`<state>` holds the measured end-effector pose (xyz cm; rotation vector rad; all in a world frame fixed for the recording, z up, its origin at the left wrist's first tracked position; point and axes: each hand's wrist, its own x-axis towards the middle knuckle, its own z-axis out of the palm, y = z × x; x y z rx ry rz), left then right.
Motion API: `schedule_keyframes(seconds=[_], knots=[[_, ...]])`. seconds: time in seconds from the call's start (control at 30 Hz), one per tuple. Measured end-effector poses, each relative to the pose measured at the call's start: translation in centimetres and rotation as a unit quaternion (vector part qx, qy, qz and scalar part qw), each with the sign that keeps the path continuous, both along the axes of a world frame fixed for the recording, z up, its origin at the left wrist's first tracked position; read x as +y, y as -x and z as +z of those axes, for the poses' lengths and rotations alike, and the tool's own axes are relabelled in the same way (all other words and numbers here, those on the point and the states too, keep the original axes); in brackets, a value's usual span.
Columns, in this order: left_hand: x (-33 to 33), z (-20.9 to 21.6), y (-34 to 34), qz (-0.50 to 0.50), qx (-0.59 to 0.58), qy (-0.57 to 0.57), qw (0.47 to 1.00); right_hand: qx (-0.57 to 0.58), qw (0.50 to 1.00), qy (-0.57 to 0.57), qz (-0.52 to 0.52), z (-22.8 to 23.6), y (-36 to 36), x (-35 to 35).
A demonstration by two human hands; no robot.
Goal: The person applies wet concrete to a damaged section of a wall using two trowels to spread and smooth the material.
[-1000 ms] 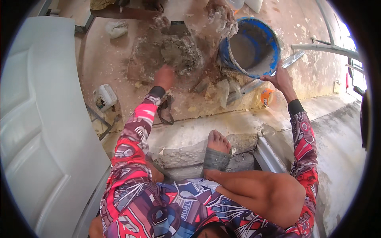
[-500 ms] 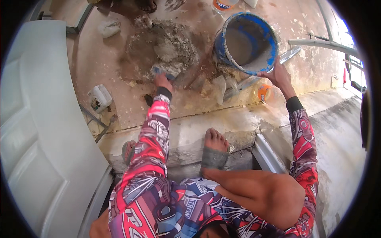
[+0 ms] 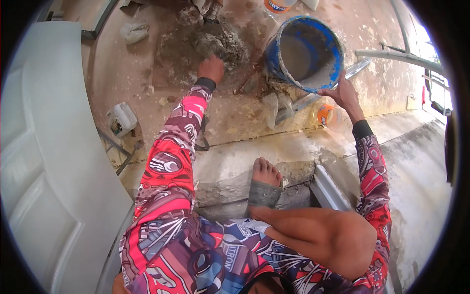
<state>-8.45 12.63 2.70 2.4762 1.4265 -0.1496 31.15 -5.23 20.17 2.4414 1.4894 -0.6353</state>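
My left hand [image 3: 211, 69] is closed at the near side of a wet grey mortar pile [image 3: 234, 49], gripping what looks like a trowel [image 3: 213, 50], its blade smeared with mortar and blurred. My right hand [image 3: 342, 96] grips the near right rim of a blue bucket [image 3: 338, 54]. The bucket is tilted toward me, its walls coated in grey, with a greyish layer inside. Beyond the pile, another person's hand [image 3: 209, 7] reaches in at the top edge with a dark mortar-covered tool.
A white panelled door [image 3: 44, 147] leans along the left. A white jug [image 3: 122, 119], a clear plastic bag [image 3: 134, 32] and orange-labelled bottles [image 3: 329, 116] lie around. A metal bar [image 3: 306, 102] lies beneath the bucket. My bare foot [image 3: 267, 174] rests on the step edge.
My left hand has moved forward and slightly right, deeper into the mortar. The other person's hand and tool have come in over the pile. My right hand and the bucket stay put.
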Motion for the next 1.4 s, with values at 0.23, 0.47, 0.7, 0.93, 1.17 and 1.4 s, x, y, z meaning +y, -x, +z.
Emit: schedule_keyframes(seconds=[0.23,0.47,0.7,0.93,1.17,1.4], knots=[[-3.6,0.2,3.0,-0.079,0.021,0.061,0.995,0.022,0.994,-0.007,-0.105,1.7,-0.2,-1.7],[-3.2,-2.1,10.0,0.192,-0.192,0.123,0.955,0.449,0.793,0.395,-0.113,-4.4,9.6,-2.6],[-7.5,0.9,5.6,0.507,-0.485,0.404,0.587,0.271,0.949,-0.036,-0.156,-21.3,17.1,-2.8],[-7.0,2.3,8.8,0.54,-0.497,0.429,0.526,0.121,0.978,-0.159,0.061,-17.1,22.9,1.3],[-6.7,3.5,5.5,0.537,-0.526,0.446,0.486,0.001,0.938,-0.158,0.309,-20.1,20.1,2.2],[-7.1,4.9,5.0,0.561,-0.541,0.409,0.475,0.02,0.918,-0.096,0.384,-18.8,19.8,3.7]])
